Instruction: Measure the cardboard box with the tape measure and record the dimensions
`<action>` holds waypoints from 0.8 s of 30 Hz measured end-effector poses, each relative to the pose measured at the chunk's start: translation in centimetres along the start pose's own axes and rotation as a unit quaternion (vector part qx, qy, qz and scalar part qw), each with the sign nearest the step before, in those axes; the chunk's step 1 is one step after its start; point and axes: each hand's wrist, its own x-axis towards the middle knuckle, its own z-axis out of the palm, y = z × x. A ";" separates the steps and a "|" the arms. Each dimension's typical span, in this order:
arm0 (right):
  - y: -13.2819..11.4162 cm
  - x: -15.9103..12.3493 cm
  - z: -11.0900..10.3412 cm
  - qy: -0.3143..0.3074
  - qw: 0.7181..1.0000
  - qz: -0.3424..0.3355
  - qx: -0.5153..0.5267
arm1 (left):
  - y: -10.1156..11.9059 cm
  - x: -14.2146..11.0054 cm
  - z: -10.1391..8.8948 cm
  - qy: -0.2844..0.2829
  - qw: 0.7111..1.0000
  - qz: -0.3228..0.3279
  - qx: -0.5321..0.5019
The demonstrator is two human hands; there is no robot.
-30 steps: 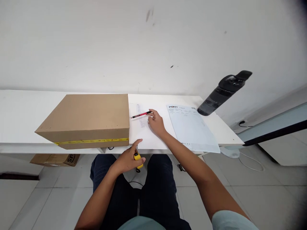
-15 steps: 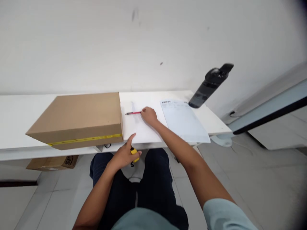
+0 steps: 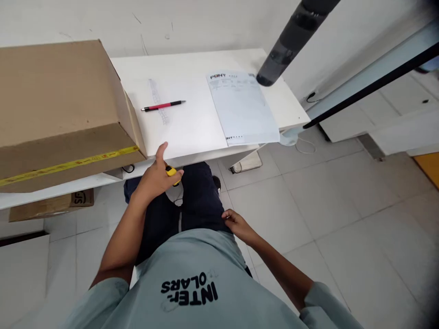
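Observation:
My left hand (image 3: 156, 179) is at the table's front edge, its forefinger stretched toward the paper and the other fingers closed around a small yellow-and-black tape measure (image 3: 171, 171), partly hidden. Lower right, my right hand (image 3: 240, 225) rests against my dark trousers, fingers loosely bent and nothing visible in them. On a white sheet with pen scribbles (image 3: 192, 123) lies a red-and-black pen (image 3: 163, 106), apart from both hands. To the left stands a large cardboard box (image 3: 58, 91) with yellow tape along its front side.
A printed sheet (image 3: 245, 109) lies on the right of the white table (image 3: 185, 61), its lower edge reaching the table's front. A dark bottle (image 3: 284, 50) stands behind it. Below the table are another cardboard box (image 3: 51, 208) and a pale object (image 3: 248, 162).
My right hand has let go of the pen and drawn back from the paper to my thigh. The pen now lies on the sheet. My view has tilted down and turned right.

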 end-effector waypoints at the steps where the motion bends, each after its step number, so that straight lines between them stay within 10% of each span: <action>1: 1.1 0.2 0.0 -0.010 1.000 0.024 0.009 | 0.0 0.0 0.1 0.003 1.000 0.003 0.002; 13: 2.8 -1.7 -1.2 -0.132 0.985 0.063 0.090 | 0.5 -1.6 -0.2 0.050 0.998 0.014 0.044; 19: 4.3 -2.6 -0.4 -0.080 0.972 -0.043 0.217 | 2.9 -4.6 -2.9 0.125 0.991 0.041 -0.006; 24: 5.8 -0.1 1.4 0.016 0.980 -0.144 0.137 | 4.0 -1.4 -3.6 0.182 0.977 0.075 -0.079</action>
